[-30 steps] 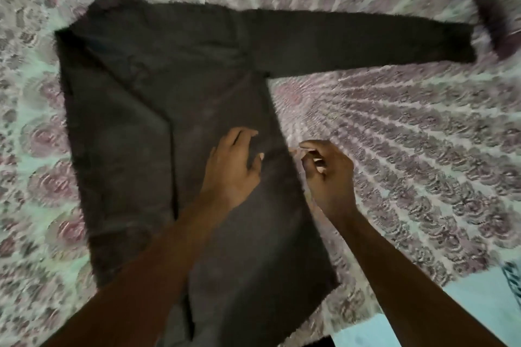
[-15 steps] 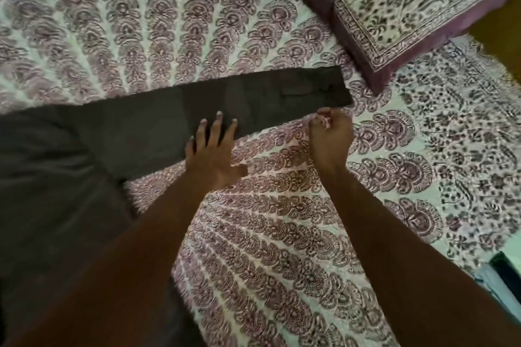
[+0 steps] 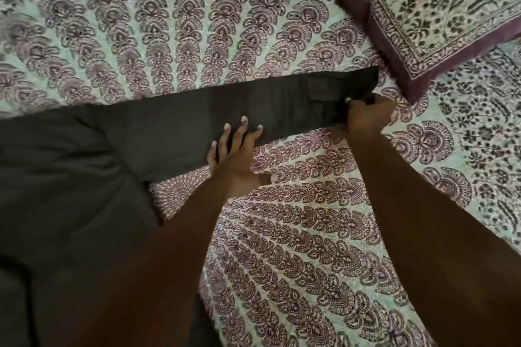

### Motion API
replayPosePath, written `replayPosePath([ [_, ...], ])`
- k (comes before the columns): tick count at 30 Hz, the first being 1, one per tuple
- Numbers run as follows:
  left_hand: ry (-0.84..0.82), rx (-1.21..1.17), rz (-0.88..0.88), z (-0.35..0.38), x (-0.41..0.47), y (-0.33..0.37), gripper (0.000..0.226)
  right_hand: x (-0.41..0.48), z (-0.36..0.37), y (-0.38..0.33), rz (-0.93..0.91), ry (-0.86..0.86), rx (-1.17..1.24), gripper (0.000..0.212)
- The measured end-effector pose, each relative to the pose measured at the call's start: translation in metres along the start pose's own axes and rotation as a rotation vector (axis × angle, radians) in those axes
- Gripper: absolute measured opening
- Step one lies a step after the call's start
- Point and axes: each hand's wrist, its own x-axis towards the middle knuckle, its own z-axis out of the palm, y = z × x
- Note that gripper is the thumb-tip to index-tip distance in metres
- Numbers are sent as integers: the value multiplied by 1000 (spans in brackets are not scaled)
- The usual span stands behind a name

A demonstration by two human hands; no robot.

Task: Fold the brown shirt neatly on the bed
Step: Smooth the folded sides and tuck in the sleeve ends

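The brown shirt [image 3: 70, 177] lies flat on the patterned bedspread, its body filling the left side. One long sleeve [image 3: 253, 104] stretches out to the right toward the pillow. My left hand [image 3: 236, 158] rests with fingers spread on the sleeve's lower edge, near its middle. My right hand [image 3: 366, 118] is closed around the cuff end of the sleeve, pinching the dark fabric. My left forearm covers part of the shirt's body.
A pillow [image 3: 428, 11] with a maroon border and floral print lies at the top right, just beyond the cuff. The bedspread [image 3: 310, 234] with its maroon paisley pattern spreads around the shirt on all sides.
My hands left the shirt's body and went right to the sleeve. The left hand slid along the sleeve's edge; the right hand closed on the cuff.
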Motion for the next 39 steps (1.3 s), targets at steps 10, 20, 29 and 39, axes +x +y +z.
replayPosePath([
  [10, 122, -1446, -332, -78, -68, -31, 58, -234, 29, 7, -815, -555, -23, 26],
  [20, 375, -1562, -415, -139, -245, -227, 33, -380, 75, -2, -1098, -672, -609, 65],
  [29, 631, -1440, -560, -219, -373, -415, 42, -450, 146, -49, -984, -578, -983, 57],
  [39, 798, -460, -895, -209, -409, -561, 28, -551, 196, -42, -1163, -659, -993, 55],
])
